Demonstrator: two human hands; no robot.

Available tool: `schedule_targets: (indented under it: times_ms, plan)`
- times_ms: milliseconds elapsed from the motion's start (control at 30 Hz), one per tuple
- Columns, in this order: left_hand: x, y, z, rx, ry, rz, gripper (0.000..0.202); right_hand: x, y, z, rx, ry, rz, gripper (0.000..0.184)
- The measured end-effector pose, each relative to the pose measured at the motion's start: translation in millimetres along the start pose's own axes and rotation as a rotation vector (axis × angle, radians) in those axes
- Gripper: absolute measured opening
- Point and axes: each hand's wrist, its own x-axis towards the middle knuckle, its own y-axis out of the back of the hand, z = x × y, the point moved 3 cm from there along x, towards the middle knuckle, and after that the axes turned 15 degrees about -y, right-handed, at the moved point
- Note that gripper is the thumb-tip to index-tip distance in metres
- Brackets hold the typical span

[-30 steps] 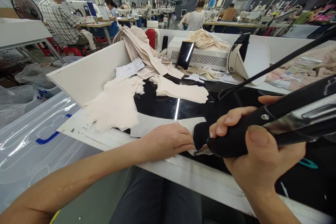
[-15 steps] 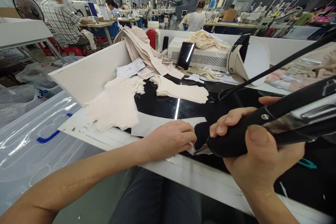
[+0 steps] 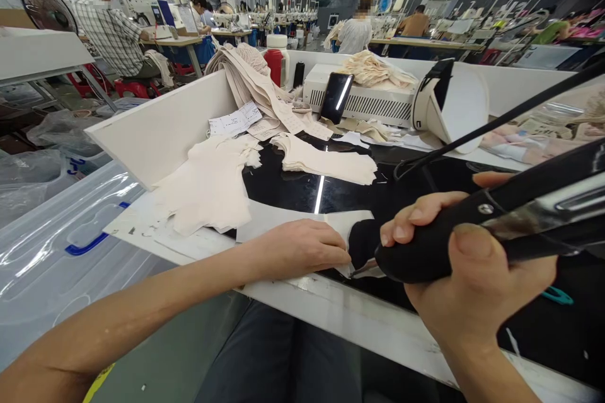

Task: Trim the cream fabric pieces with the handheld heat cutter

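My right hand (image 3: pixel 472 271) is closed around the thick black grip of a hand tool (image 3: pixel 425 255) with a long metal lever along its body. The tool's rounded black end points left. What it does cannot be made out. My left hand (image 3: pixel 307 249) lies at the table's front edge, fingers bent and pinched together on a pale cut fabric piece (image 3: pixel 265 219). That piece runs from under the wrist toward the tool's end, where a small folded bit shows. Behind it lie a stack of cream fabric pieces (image 3: pixel 331 160) and a larger cream pile (image 3: pixel 210 182).
A black cable (image 3: pixel 491 126) crosses the right side above the glossy black tabletop (image 3: pixel 288 192). A phone (image 3: pixel 336 97) leans on a vented white box (image 3: pixel 378 101). A low white panel (image 3: pixel 165 126) borders the left. Clear plastic bins (image 3: pixel 61 277) stand beside the table.
My left hand has flattened slightly, its fingers lower and more stretched along the fabric. The right hand and the tool have shifted a little to the right in view.
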Motion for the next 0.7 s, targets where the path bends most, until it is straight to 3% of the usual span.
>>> schedule_targets:
  times_ms: [267,700]
  plan:
    - [-4.9,7.8,1.0,0.025,-0.097,0.010,0.024,0.3,-0.6,-1.8,0.005,-0.018,-0.003,0.049]
    - [-6.1,3.7,2.0,0.077,-0.064,-0.082,0.024,0.9,-1.0,-3.9,0.033,-0.014,-0.007,0.046]
